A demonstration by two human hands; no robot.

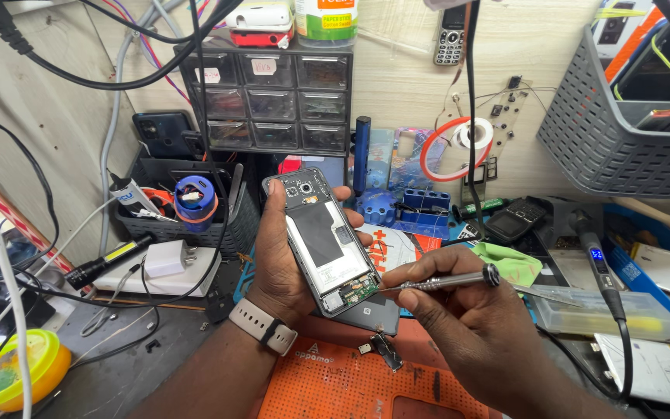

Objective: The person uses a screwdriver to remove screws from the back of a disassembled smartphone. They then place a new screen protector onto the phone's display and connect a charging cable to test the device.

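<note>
1. Your left hand (pixel 284 260) is wrapped around an opened phone (pixel 329 242), thumb on its left edge and fingertips curling over the right edge. It holds the phone above the bench, tilted, with the camera end up and away from you.
2. The phone's back cover is off. You can see the dark battery area in the middle and a small circuit board (pixel 357 290) at the lower end.
3. Your right hand (pixel 459 314) is closed on a slim metal screwdriver (pixel 437 283), gripped between thumb and fingers. Its tip meets the small circuit board at the phone's lower end.
4. A pale watch strap (pixel 261 326) sits on your left wrist.
5. Below the phone lies an orange work mat (pixel 335 384), with a small dark loose part (pixel 385 349) resting on its upper edge.
6. To the right, a soldering iron (pixel 600 271) with a lit display lies near a clear plastic box (pixel 599 310), and a green cloth (pixel 509 262) lies just behind the screwdriver's handle.
7. Behind the phone stands a small drawer cabinet (pixel 273 97) against the wall. A yellow-rimmed dish (pixel 13 380) sits at the far left of the bench.
</note>
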